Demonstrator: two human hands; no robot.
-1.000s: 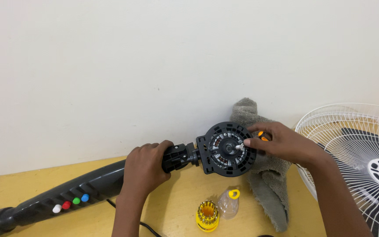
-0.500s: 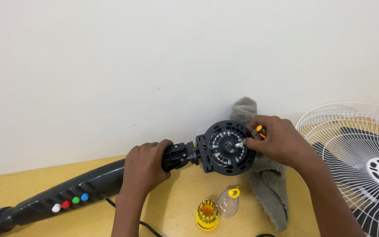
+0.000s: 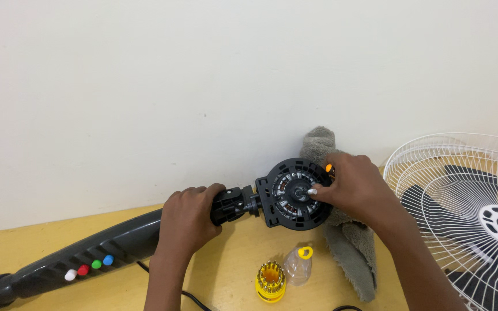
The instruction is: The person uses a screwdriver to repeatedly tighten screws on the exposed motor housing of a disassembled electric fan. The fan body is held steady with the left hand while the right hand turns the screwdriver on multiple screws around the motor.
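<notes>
At surface back edge: left hand (image 3: 187, 222) gripped fan neck (image 3: 234, 204); right hand (image 3: 357, 187) fingers pinched motor shaft (image 3: 309, 192). Guard (image 3: 462, 213) and blade already off; motor housing (image 3: 292, 193) unopened.

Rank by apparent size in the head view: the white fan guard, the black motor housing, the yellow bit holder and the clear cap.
1. white fan guard, cut off by the frame
2. black motor housing
3. yellow bit holder and clear cap: they look alike, so unranked.

Left hand (image 3: 188, 222) clenched in a grip; right hand (image 3: 355, 187) pinching, fingers bent.
</notes>
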